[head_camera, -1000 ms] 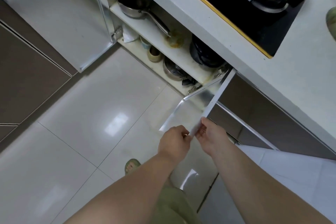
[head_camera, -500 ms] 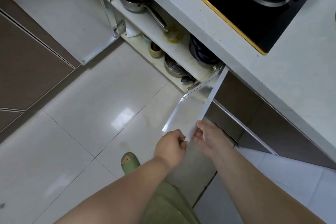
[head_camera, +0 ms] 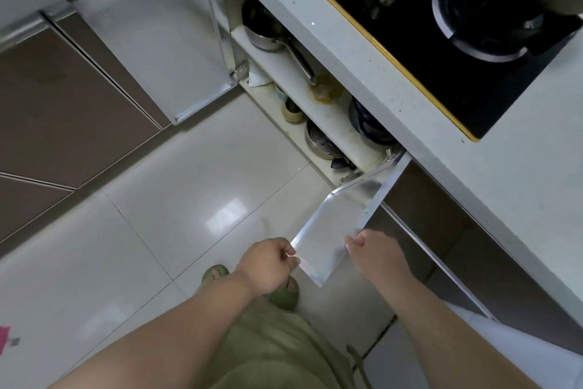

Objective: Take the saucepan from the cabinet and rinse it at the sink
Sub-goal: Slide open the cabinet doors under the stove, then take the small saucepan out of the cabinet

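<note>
A steel saucepan (head_camera: 263, 32) with a long handle sits on the upper shelf of the open cabinet (head_camera: 303, 85) under the counter, at the left end. Both cabinet doors stand open. My right hand (head_camera: 375, 249) grips the outer edge of the right cabinet door (head_camera: 337, 224). My left hand (head_camera: 268, 262) pinches the same door's lower corner from the left. Both hands are well below and in front of the saucepan. No sink is in view.
A black gas hob (head_camera: 441, 25) with a pot on it sits in the white counter (head_camera: 536, 142) above. Dark pans (head_camera: 369, 123), a steel lidded pot (head_camera: 318, 142) and small bowls (head_camera: 291, 111) fill the shelves. The left door (head_camera: 151, 41) swings out over the tiled floor (head_camera: 157, 215).
The right door has swung further open toward me. My two hands have moved apart along its edge. The view has shifted, showing more of the hob.
</note>
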